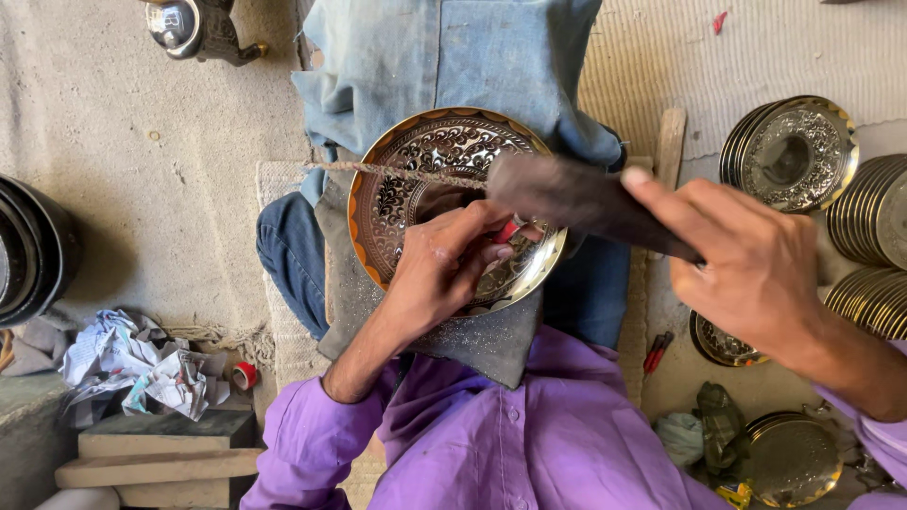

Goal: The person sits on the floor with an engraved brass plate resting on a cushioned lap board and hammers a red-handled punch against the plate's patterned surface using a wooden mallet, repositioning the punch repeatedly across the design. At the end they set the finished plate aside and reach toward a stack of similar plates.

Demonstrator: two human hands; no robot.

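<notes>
A round engraved brass plate (425, 161) with an orange rim rests on a grey cloth over my lap. My left hand (442, 269) lies on the plate's lower right part and pinches a small tool with a red handle (507, 231) against the metal. My right hand (751, 260) is raised at the right and grips a dark wooden mallet (576, 198), whose head hovers over the plate just above the tool. A thin twisted cord (378, 171) stretches across the plate's upper part.
Stacks of engraved plates (794, 151) and plain brass discs (874, 227) stand at the right. Another plate (792, 458) and a green cloth lie lower right. Crumpled paper (142, 364), wooden blocks and dark bowls (33, 250) are at the left; a metal teapot (189, 26) is top left.
</notes>
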